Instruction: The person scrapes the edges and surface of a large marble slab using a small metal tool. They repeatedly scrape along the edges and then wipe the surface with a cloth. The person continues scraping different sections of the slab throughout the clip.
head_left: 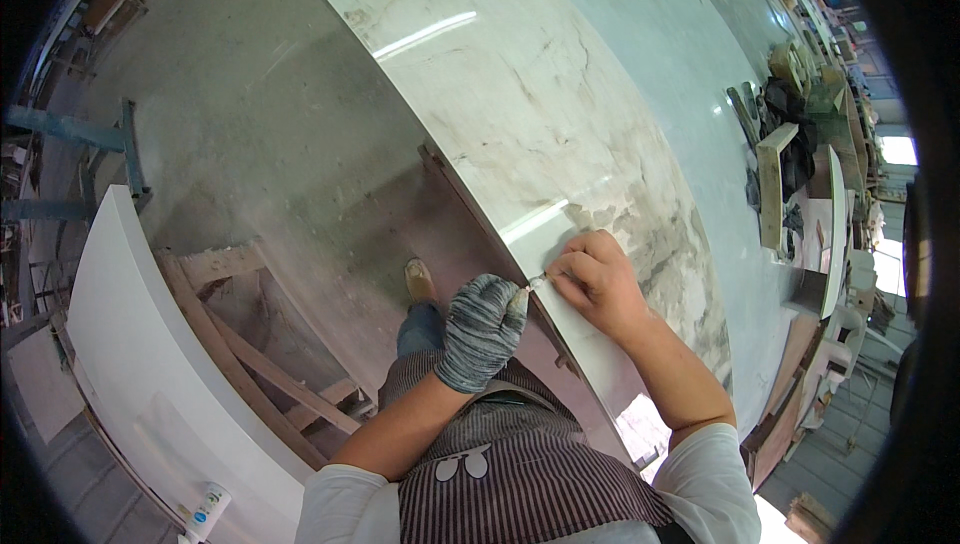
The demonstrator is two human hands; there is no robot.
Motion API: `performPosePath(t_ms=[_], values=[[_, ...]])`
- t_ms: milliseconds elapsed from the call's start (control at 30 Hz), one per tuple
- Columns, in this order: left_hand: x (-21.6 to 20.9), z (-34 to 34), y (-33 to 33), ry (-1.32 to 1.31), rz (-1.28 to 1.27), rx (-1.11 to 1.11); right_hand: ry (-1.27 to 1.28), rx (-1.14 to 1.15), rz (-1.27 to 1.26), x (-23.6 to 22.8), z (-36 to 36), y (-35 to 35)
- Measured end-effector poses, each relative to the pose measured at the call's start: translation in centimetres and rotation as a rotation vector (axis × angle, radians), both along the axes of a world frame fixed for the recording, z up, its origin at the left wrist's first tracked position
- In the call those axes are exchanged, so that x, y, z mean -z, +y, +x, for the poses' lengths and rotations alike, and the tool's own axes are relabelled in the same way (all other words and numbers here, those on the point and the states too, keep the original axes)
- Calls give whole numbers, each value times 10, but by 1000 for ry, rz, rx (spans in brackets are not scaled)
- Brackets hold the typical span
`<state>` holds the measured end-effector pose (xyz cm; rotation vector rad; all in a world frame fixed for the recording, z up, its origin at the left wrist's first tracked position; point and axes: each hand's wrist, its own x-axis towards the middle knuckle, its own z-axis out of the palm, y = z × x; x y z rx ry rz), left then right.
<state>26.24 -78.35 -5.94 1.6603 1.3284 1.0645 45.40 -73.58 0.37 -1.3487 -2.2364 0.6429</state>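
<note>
A glossy white slab (500,114) shows grey-brown veining; at its left edge, the gloved left hand (482,332) and bare right hand (600,282) pinch a small whitish piece (535,284); open floor (280,114) lies alongside.

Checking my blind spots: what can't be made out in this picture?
Head view throughout:
Small pale thing between left hand and right hand: they partly hide it; too small to identify.
Marbled slab: far end cut off by upper edge.
Dark heap: too small to sort out.
</note>
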Motion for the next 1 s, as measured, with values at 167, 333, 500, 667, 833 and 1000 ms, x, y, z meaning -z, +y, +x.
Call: performPosePath(t_ms=[167, 333, 500, 667, 833, 1000], values=[[-3, 9, -16, 26, 26, -3, -11, 3, -21, -2, 11, -18], [-4, 16, -31, 30, 18, 9, -16, 9, -28, -4, 19, -35], [4, 27, -50, 55, 42, 26, -25, 13, -44, 0, 33, -54], [1, 39, -67, 48, 68, -5, -9, 13, -32, 1, 43, -72], [2, 51, -87, 74, 77, -3, 0, 4, -8, 4, 56, -92], [3, 62, -108, 70, 71, -10, 4, -12, -9, 3, 67, -110]])
